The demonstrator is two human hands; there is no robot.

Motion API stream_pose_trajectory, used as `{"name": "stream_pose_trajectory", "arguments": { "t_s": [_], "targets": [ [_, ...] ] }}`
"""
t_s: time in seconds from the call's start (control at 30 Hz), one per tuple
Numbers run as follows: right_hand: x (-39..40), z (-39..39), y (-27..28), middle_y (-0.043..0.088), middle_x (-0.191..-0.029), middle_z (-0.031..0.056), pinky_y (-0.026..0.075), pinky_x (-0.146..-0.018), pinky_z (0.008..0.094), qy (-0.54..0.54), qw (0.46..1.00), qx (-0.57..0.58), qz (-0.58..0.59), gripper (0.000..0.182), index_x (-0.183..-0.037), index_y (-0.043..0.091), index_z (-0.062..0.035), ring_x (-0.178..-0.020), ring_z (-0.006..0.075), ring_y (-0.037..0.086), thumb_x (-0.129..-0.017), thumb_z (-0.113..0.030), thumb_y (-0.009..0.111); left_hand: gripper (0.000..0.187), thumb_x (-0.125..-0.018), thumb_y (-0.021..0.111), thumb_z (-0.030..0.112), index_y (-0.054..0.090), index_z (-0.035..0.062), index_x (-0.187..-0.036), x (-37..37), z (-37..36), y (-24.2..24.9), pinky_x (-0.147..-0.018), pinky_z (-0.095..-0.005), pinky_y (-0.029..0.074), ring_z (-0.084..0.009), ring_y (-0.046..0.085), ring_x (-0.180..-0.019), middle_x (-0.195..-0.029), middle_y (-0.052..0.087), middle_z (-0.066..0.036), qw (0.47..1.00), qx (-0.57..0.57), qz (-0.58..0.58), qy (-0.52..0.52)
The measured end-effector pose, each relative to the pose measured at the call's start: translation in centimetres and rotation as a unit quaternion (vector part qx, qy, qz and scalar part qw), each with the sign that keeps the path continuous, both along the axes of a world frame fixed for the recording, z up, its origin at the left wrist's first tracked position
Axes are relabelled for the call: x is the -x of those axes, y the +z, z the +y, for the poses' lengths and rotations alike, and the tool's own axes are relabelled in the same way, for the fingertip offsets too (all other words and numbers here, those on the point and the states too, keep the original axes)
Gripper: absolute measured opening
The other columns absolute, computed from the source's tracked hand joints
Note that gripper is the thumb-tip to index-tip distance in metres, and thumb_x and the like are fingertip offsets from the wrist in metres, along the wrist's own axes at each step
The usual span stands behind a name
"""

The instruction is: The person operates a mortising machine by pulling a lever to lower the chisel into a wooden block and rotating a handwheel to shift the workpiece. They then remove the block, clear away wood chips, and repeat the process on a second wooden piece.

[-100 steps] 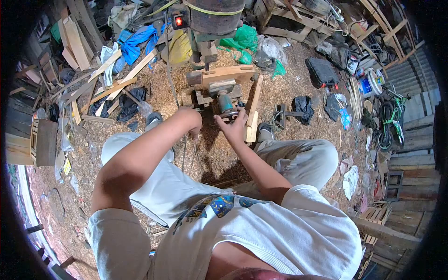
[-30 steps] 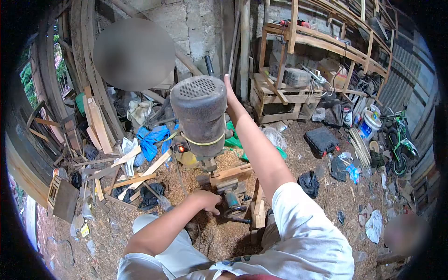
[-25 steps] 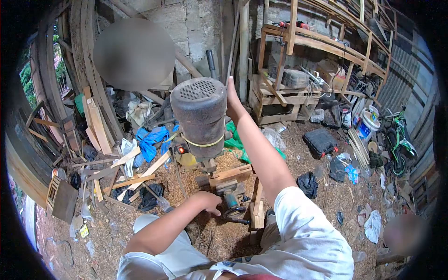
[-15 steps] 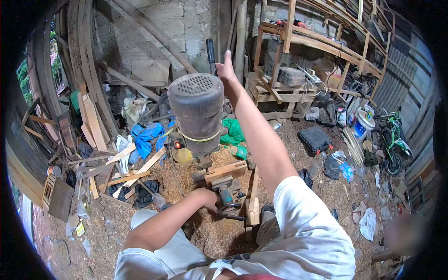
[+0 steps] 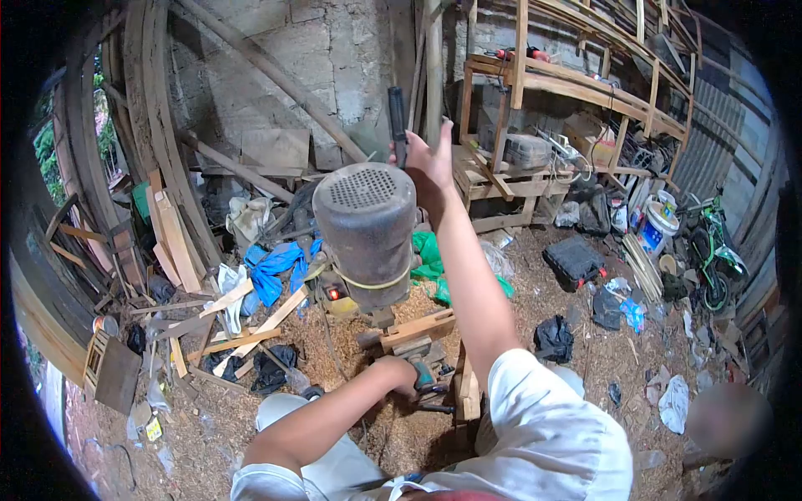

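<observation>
A dark drilling-type machine with a vented motor housing (image 5: 365,225) stands in front of me. My right hand (image 5: 430,167) is behind it at its black lever handle (image 5: 397,117), fingers curled at the grip's lower part and thumb stretched away. Under the motor, a notched wooden block (image 5: 419,329) lies at the tool end, above a teal vise part (image 5: 424,372). My left hand (image 5: 404,377) is low beside this vise, near a dark crank bar (image 5: 434,408); its fingers are hidden. An upright timber piece (image 5: 467,388) stands to the right of the vise.
Wood shavings and scraps cover the ground. Loose boards (image 5: 251,334) and a blue plastic sheet (image 5: 280,271) lie at left. A black case (image 5: 574,255), a white bucket (image 5: 658,224) and a small green bike (image 5: 710,259) are at right, below a wooden rack (image 5: 576,79).
The view has shifted, so the machine appears lower and farther right. My right thumb is spread farther from the lever handle. My left hand stays low beside the vise.
</observation>
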State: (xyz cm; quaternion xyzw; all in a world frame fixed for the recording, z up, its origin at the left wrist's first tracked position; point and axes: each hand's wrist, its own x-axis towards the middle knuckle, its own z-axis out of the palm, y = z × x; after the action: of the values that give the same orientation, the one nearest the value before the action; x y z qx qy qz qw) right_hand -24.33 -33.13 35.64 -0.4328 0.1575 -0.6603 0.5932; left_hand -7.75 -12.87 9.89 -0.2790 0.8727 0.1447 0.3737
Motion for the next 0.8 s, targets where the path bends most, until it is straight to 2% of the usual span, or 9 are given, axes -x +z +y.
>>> {"name": "stream_pose_trajectory", "arguments": {
  "t_s": [0.13, 0.23, 0.27, 0.37, 0.5, 0.53, 0.63, 0.7, 0.8],
  "targets": [
    [1.2, -1.0, 0.6, 0.061, -0.109, 0.0143, 0.054, -0.093, 0.0453, 0.062, 0.997, 0.036, 0.031, 0.117, -0.138, 0.051, -0.0002, -0.097, 0.0301, 0.062, -0.086, -0.102, 0.029, 0.062, -0.084, 0.076, 0.06, 0.081, 0.0068, -0.115, -0.1, 0.5, -1.5, -0.092, -0.0478, 0.059, -0.0361, 0.074, -0.105, -0.112, 0.08, -0.015, 0.999, -0.033, -0.014, -0.004],
    [0.0, -1.0, 0.6, 0.058, -0.101, 0.0074, 0.052, -0.083, 0.0375, 0.0, 0.997, 0.03, 0.065, 0.115, -0.137, 0.053, -0.0016, -0.088, 0.0218, 0.058, -0.087, -0.101, 0.028, 0.068, -0.085, 0.076, 0.069, 0.081, 0.0113, -0.119, 0.3, 1.0, -1.4, -0.096, -0.0467, 0.058, -0.0343, 0.075, -0.11, -0.117, 0.08, -0.011, 0.996, -0.068, -0.05, -0.042],
    [-1.1, 0.4, -0.2, 0.055, -0.098, 0.004, 0.049, -0.081, 0.0325, -0.071, 0.996, 0.015, 0.06, 0.108, -0.136, 0.055, -0.004, -0.085, 0.0179, 0.055, -0.09, -0.099, 0.03, 0.069, -0.083, 0.076, 0.071, 0.081, 0.0102, -0.117, -0.1, 1.2, -1.3, -0.092, -0.0475, 0.058, -0.0347, 0.075, -0.104, -0.11, 0.08, -0.013, 0.997, -0.063, -0.033, -0.03],
    [-0.3, 2.3, -1.3, 0.055, -0.098, 0.003, 0.048, -0.081, 0.0302, -0.004, 0.997, 0.075, -0.001, 0.102, -0.135, 0.056, -0.0057, -0.086, 0.0175, 0.054, -0.093, -0.095, 0.031, 0.075, -0.081, 0.075, 0.076, 0.08, 0.01, -0.116, -1.3, 1.4, -0.7, -0.089, -0.0488, 0.058, -0.0364, 0.075, -0.099, -0.103, 0.08, -0.014, 0.998, -0.056, 0.019, -0.021],
    [-0.7, 0.1, -1.0, 0.054, -0.095, 0.0014, 0.044, -0.075, 0.0309, -0.067, 0.994, 0.036, 0.085, 0.096, -0.126, 0.06, -0.0071, -0.082, 0.0171, 0.052, -0.096, -0.092, 0.028, 0.078, -0.083, 0.072, 0.078, 0.077, 0.0122, -0.126, -1.0, 2.2, 0.6, -0.095, -0.0523, 0.057, -0.036, 0.074, -0.109, -0.12, 0.078, -0.014, 0.996, -0.025, -0.056, -0.057],
    [-0.8, 0.2, -0.6, 0.055, -0.087, -0.0015, 0.041, -0.073, 0.03, -0.068, 0.993, 0.042, 0.091, 0.086, -0.107, 0.056, -0.0148, -0.077, 0.0149, 0.051, -0.095, -0.095, 0.025, 0.079, -0.083, 0.072, 0.078, 0.077, 0.0131, -0.128, -0.7, 2.2, 0.6, -0.095, -0.0528, 0.057, -0.0358, 0.074, -0.111, -0.123, 0.077, -0.013, 0.995, -0.047, -0.075, -0.042],
    [-1.4, 2.9, -0.7, 0.055, -0.09, -0.001, 0.041, -0.074, 0.0295, -0.053, 0.998, 0.035, 0.012, 0.086, -0.108, 0.058, -0.0136, -0.076, 0.0151, 0.05, -0.097, -0.093, 0.026, 0.08, -0.083, 0.072, 0.079, 0.075, 0.0153, -0.132, -1.5, 2.3, -1.2, -0.098, -0.0534, 0.057, -0.0367, 0.072, -0.117, -0.127, 0.076, -0.013, 0.993, -0.086, -0.077, -0.022],
    [-1.5, 3.1, -0.8, 0.055, -0.092, -0.0005, 0.042, -0.076, 0.0301, -0.061, 0.997, 0.045, 0.032, 0.087, -0.11, 0.059, -0.0127, -0.079, 0.0157, 0.05, -0.097, -0.092, 0.026, 0.07, -0.082, 0.079, 0.07, 0.082, 0.0109, -0.119, -1.7, 2.5, -0.8, -0.095, -0.048, 0.058, -0.0347, 0.074, -0.111, -0.121, 0.079, -0.012, 0.998, -0.044, -0.031, -0.01],
    [-1.1, 1.2, -0.9, 0.055, -0.095, 0.0006, 0.042, -0.078, 0.0318, -0.089, 0.99, 0.059, 0.088, 0.089, -0.116, 0.059, -0.011, -0.083, 0.0172, 0.05, -0.098, -0.092, 0.026, 0.063, -0.082, 0.08, 0.066, 0.082, 0.0147, -0.118, -1.4, 2.5, 0.2, -0.093, -0.0454, 0.058, -0.0323, 0.075, -0.108, -0.118, 0.08, -0.01, 0.995, -0.063, -0.068, -0.019]
  ]
}}
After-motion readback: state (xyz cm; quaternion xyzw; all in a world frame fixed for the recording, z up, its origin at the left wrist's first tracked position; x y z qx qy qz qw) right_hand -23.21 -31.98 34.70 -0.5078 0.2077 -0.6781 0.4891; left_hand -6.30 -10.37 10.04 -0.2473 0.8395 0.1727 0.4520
